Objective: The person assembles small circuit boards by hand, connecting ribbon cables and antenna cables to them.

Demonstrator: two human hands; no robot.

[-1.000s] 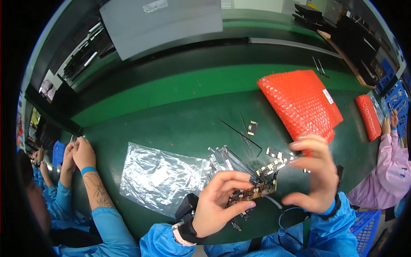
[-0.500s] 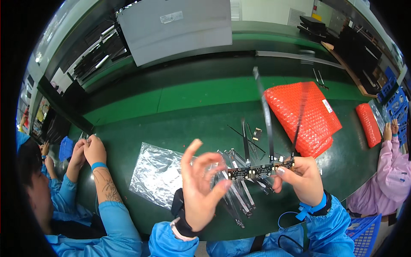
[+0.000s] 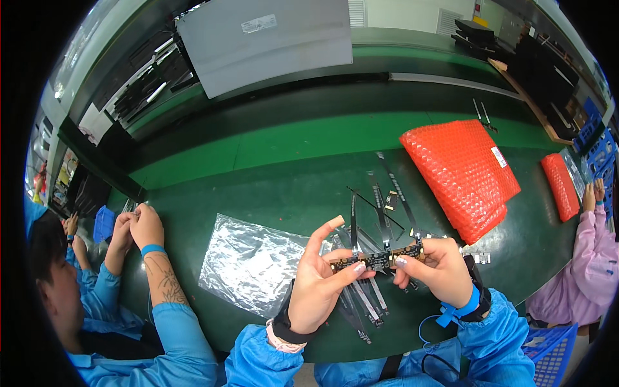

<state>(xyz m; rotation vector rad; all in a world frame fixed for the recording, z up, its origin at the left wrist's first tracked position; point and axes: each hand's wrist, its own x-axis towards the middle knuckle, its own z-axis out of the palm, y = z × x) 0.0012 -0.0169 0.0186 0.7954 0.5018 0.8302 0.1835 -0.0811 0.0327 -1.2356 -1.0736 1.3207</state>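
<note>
A narrow dark circuit board strip (image 3: 380, 259) with gold pads is held level between both hands above the green table (image 3: 271, 187). My left hand (image 3: 322, 284) pinches its left end between thumb and fingers, index finger raised. My right hand (image 3: 438, 271) grips its right end. Long black flat cables (image 3: 380, 206) run from the board away over the table. Under the hands lies a loose pile of several more flat cables (image 3: 358, 300).
A clear plastic bag (image 3: 248, 264) lies left of my hands. A red bubble-wrap pack (image 3: 461, 174) sits at the right, a smaller one (image 3: 561, 184) farther right. A person's hands (image 3: 132, 226) work at the left; another person in pink (image 3: 596, 245) sits at the right.
My left hand, open and apart half a second ago, has closed on the board's left end. The flat cables that stood upright now lie down across the table.
</note>
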